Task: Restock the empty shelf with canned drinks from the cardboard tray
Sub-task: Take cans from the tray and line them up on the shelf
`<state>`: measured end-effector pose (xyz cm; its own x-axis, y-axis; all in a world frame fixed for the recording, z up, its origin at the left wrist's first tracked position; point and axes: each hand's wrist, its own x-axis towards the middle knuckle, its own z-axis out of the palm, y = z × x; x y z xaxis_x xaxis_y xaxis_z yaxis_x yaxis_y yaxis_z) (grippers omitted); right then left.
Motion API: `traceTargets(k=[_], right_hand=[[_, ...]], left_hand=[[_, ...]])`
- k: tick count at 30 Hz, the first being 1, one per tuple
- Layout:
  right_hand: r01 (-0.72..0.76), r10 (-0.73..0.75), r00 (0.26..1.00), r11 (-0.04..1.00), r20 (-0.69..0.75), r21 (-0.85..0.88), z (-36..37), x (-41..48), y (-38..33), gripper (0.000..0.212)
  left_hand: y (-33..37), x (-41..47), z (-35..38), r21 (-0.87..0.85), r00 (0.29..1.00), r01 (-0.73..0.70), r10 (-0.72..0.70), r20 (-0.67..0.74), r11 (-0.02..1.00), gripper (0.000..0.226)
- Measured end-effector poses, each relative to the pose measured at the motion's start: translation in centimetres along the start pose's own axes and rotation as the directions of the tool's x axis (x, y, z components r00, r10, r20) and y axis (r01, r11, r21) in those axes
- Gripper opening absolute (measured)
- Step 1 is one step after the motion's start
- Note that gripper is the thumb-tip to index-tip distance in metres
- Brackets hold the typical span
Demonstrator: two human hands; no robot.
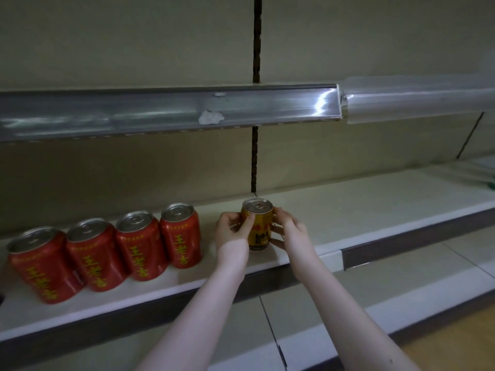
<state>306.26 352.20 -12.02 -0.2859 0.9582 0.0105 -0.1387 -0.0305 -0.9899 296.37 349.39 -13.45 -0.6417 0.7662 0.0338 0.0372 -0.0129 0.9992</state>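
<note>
Cylindrical can (258, 236) between left hand (232, 226), right hand (290, 229)

Each of the four red cans (139, 247) carries the yellow characters 王老吉, written from top to bottom. The gold can (258, 235) has dark print on its lower part, too blurred to read.

Left hand (231, 226) and right hand (290, 229), extended forward, grip one can (258, 236).

Four red cans (44, 266) (95, 254) (140, 243) (182, 234), one gold can (258, 238), two hands (232, 226) (288, 226), two shelves (348, 210) (160, 111)
</note>
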Motion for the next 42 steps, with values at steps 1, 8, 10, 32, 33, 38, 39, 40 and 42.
traceTargets(k=[1,8,10,32,33,38,39,40,42], right_hand=[[-0.007,0.007,1.000,1.000,-0.005,-0.001,0.0,0.0,0.2,0.022],[0.001,-0.001,1.000,0.999,-0.006,-0.039,0.3,0.1,0.7,0.020],[0.011,-0.012,1.000,0.999,-0.014,-0.051,0.2,0.1,1.1,0.021],[0.023,-0.023,0.998,1.000,-0.054,-0.002,-1.9,-4.5,-0.3,0.042],[0.028,-0.027,0.998,0.999,-0.052,0.024,-2.3,-5.2,-0.5,0.041],[0.079,-0.072,0.995,0.992,-0.073,0.099,-5.4,-9.4,-1.3,0.039],[0.089,-0.080,0.993,0.990,-0.085,0.105,-6.5,-10.4,-1.3,0.037],[0.102,-0.092,0.991,0.989,-0.097,0.111,-7.6,-11.3,-1.3,0.036],[0.126,-0.111,0.987,0.984,-0.115,0.128,-9.6,-13.1,-1.3,0.035]], left_hand=[[-0.2,0.0,0.0,0.003,1.000,0.003,-0.003,-0.002,1.000,0.021],[-1.0,0.1,-0.2,-0.022,1.000,-0.008,0.008,0.004,1.000,0.019],[-1.2,0.0,-0.3,-0.019,1.000,-0.008,0.008,0.020,1.000,0.020],[1.8,-6.5,1.0,0.011,0.992,-0.122,0.122,0.030,0.992,0.043],[2.0,-7.3,1.1,-0.005,0.991,-0.126,0.126,0.036,0.992,0.044],[2.8,-12.0,2.4,-0.028,0.985,-0.157,0.159,0.074,0.987,0.047],[2.9,-13.3,3.0,-0.011,0.983,-0.165,0.165,0.083,0.986,0.047],[3.0,-14.5,3.6,-0.008,0.981,-0.168,0.168,0.094,0.986,0.047],[2.9,-16.7,4.9,-0.026,0.979,-0.167,0.169,0.117,0.986,0.046]])
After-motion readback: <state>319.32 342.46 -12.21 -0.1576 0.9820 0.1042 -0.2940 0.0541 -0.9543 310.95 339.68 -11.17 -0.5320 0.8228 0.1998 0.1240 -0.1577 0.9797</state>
